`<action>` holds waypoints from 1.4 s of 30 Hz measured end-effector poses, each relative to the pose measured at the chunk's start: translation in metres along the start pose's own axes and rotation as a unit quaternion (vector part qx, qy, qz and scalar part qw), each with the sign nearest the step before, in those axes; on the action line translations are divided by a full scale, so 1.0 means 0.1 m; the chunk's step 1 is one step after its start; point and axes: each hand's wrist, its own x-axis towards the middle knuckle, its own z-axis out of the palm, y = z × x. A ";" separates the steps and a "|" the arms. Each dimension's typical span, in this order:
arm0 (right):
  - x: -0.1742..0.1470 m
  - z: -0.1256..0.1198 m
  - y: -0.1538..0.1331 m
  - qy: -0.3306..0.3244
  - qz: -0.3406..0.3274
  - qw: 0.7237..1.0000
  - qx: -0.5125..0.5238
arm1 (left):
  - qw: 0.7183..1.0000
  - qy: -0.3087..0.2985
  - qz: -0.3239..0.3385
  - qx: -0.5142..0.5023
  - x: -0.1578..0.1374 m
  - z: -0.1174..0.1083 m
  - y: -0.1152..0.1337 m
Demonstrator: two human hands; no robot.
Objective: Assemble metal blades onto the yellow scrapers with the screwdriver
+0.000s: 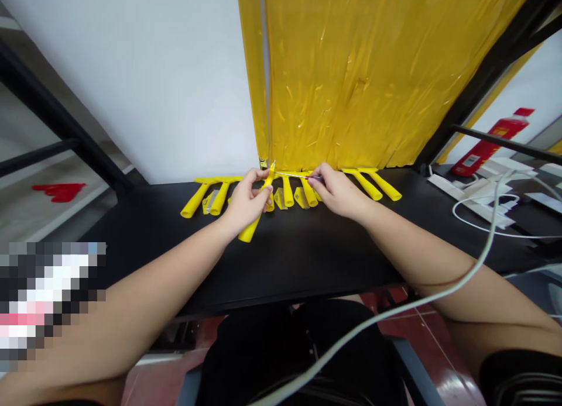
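Note:
My left hand (250, 198) is closed around a yellow T-shaped plastic tool with a hollow round handle (249, 230), its handle end slanting down toward me. In my right hand (333, 186) is a thin screwdriver (293, 175), its metal shaft reaching left to the head of the yellow tool. Whether the tip touches a screw is too small to tell. Behind my hands lies a row of similar yellow tools (193, 202), (389, 186) being hidden in no part by my right hand. Small yellow pieces with metal blades (302, 198) lie among them.
A white panel (175, 84) and yellow plastic film (351, 78) rise behind the black table (281, 260). At right stand a red bottle (492, 140) and white power strips (469, 198). A pale cable (395, 309) hangs across the foreground, over my right forearm.

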 end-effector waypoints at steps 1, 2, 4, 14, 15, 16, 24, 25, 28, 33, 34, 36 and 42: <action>0.08 0.00 0.01 0.006 0.025 1.000 0.003 | 1.000 -0.002 0.003 0.002 0.06 0.00 0.01; 0.15 0.01 0.03 0.005 0.050 0.999 0.018 | 1.000 0.001 0.008 0.002 0.11 0.02 0.01; 0.24 0.06 0.08 0.000 0.097 0.993 0.068 | 1.000 0.017 0.020 -0.001 0.17 0.06 0.03; -0.04 0.40 0.19 0.054 0.004 0.995 0.085 | 0.999 0.053 0.015 -0.005 0.05 0.14 -0.17; -0.03 0.42 0.18 0.070 0.032 0.991 0.108 | 0.999 0.050 0.016 0.004 0.05 0.14 -0.19; -0.01 0.45 0.17 0.076 0.069 0.984 0.148 | 0.999 0.046 0.015 0.014 0.04 0.14 -0.22; 0.05 0.42 0.19 -0.066 0.240 0.893 0.374 | 0.998 0.012 0.031 0.058 -0.02 0.12 -0.22; 0.04 0.41 0.18 -0.058 0.231 0.901 0.363 | 0.997 0.011 0.031 0.073 -0.03 0.10 -0.21; -0.01 0.40 0.09 -0.013 0.117 0.966 0.231 | 0.996 0.010 0.014 0.086 -0.02 0.02 -0.17; -0.07 0.46 -0.04 0.010 0.009 0.998 0.059 | 0.999 0.003 0.009 0.038 -0.02 -0.07 -0.13; -0.07 0.47 -0.05 0.000 0.037 0.994 0.103 | 0.999 0.004 0.019 0.040 -0.02 -0.08 -0.13; -0.06 0.47 -0.05 -0.055 0.117 0.959 0.254 | 0.998 0.002 0.035 0.053 -0.03 -0.09 -0.13; -0.06 0.40 -0.03 -0.206 0.238 0.778 0.543 | 0.994 -0.020 0.071 0.075 -0.03 -0.17 -0.15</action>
